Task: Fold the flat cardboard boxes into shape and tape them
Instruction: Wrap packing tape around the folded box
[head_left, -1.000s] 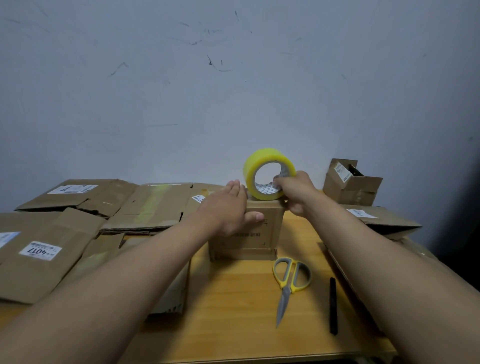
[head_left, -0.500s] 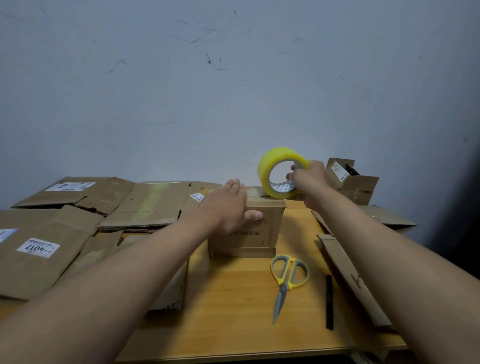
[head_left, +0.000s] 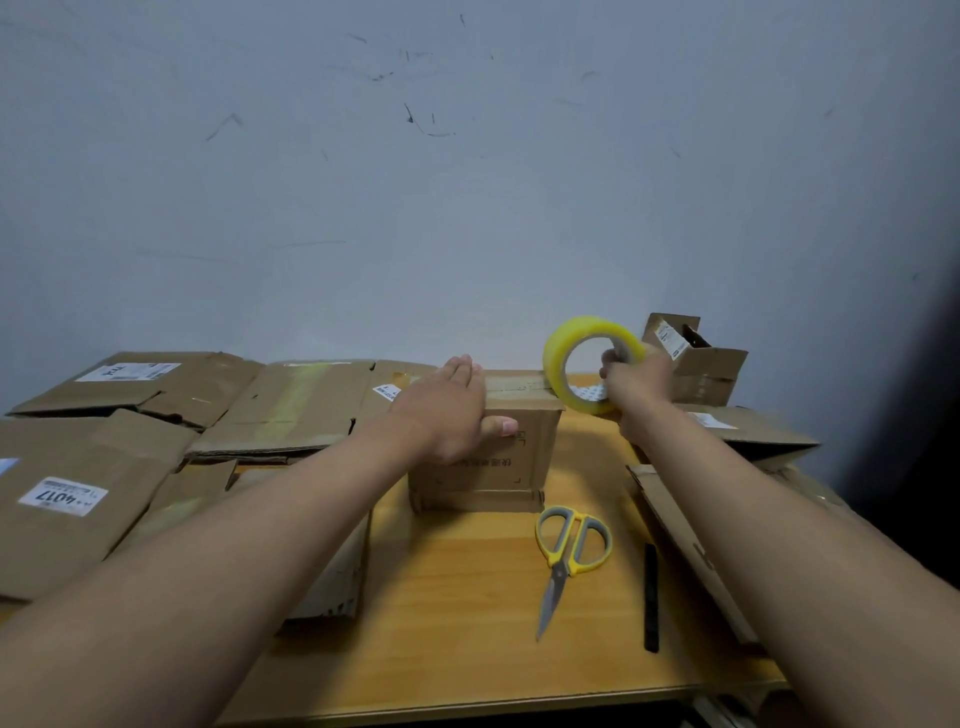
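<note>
We are working at a wooden table (head_left: 467, 597) against a scuffed wall (head_left: 467, 182). Left hand (head_left: 457, 410) is pressing flat-fingered on the centre-frame box (head_left: 524, 452); right hand (head_left: 636, 376) is gripping the tape roll (head_left: 563, 348) at centre right.

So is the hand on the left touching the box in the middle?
Touching. In the head view, the left hand lies flat on top of the box, its thumb pressed against the front face.

Wooden table (head_left: 467, 623) — boxes (head_left: 483, 457), scissors (head_left: 566, 556), pen (head_left: 651, 597)

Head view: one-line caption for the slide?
Left hand presses flat on the folded box while the right hand holds the yellow tape roll at its top edge.
</note>
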